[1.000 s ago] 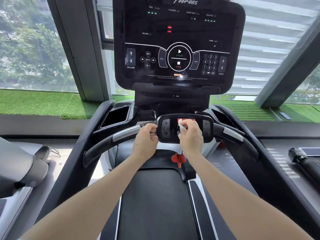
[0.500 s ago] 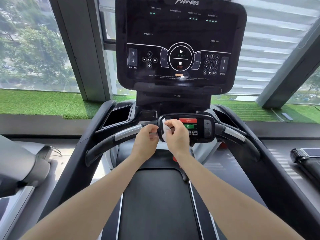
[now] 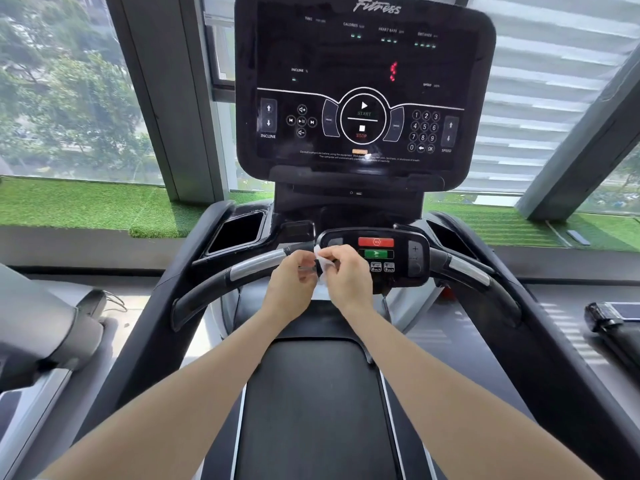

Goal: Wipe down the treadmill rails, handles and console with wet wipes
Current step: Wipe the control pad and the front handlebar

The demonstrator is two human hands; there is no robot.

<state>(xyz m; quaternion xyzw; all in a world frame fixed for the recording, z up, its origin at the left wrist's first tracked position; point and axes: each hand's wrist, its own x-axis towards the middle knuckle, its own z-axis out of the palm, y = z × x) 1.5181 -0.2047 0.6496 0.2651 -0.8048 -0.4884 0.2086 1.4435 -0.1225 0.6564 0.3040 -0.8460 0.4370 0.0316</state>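
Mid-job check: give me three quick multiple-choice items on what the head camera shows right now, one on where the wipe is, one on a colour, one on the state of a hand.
1. Where is the wet wipe?
A. In the left cup holder
B. At the left edge of the small control panel
C. On the running belt

2. What colour is the top button on the small control panel?
A. Red
B. Blue
C. Yellow

3. What is the right hand doing?
A. Hanging open at the side
B. Pressing the big console screen
C. Pinching the wipe

Answers: 1 B, the white wipe sits between both hands against the panel's left end. 2 A, a red bar lies above the green one. 3 C, its fingers curl round the wipe, with the left hand close beside it.
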